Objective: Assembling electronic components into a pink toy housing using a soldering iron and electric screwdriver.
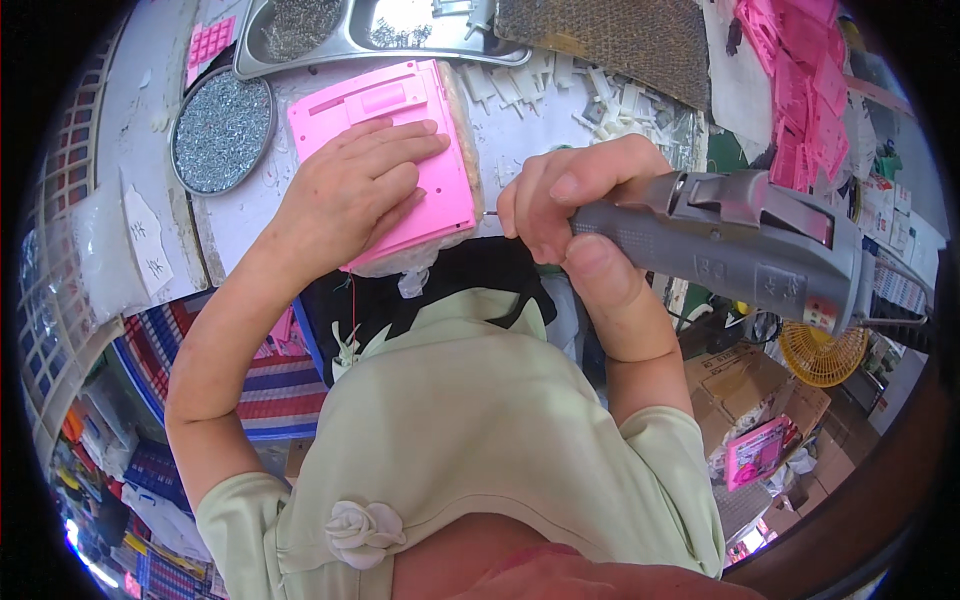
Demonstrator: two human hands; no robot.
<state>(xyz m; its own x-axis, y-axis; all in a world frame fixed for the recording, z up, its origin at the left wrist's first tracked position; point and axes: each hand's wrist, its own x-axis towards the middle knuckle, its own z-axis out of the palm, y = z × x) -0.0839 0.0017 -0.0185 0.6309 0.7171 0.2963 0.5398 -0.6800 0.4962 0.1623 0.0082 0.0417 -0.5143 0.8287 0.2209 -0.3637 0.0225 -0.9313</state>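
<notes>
A pink plastic housing (pixel 440 205) rests on a pale, plastic-wrapped pad (pixel 462 120) at the front of the table. My left hand (pixel 365 185) lies flat over the housing, its fingers stretched across toward the right side. In my right hand (pixel 585 195) is a grey electric screwdriver (pixel 700 235), held sideways with the fingers wrapped round its front end. Its thin bit points left, close to the housing's right edge; whether it touches cannot be made out.
A round dish of small screws (pixel 222 132) stands left of the housing. Behind lies a metal tray (pixel 390 25) with small metal parts. White plastic pieces (pixel 625 105) are scattered at the back right, near a brown textured mat (pixel 610 45). Pink parts (pixel 805 90) pile up far right.
</notes>
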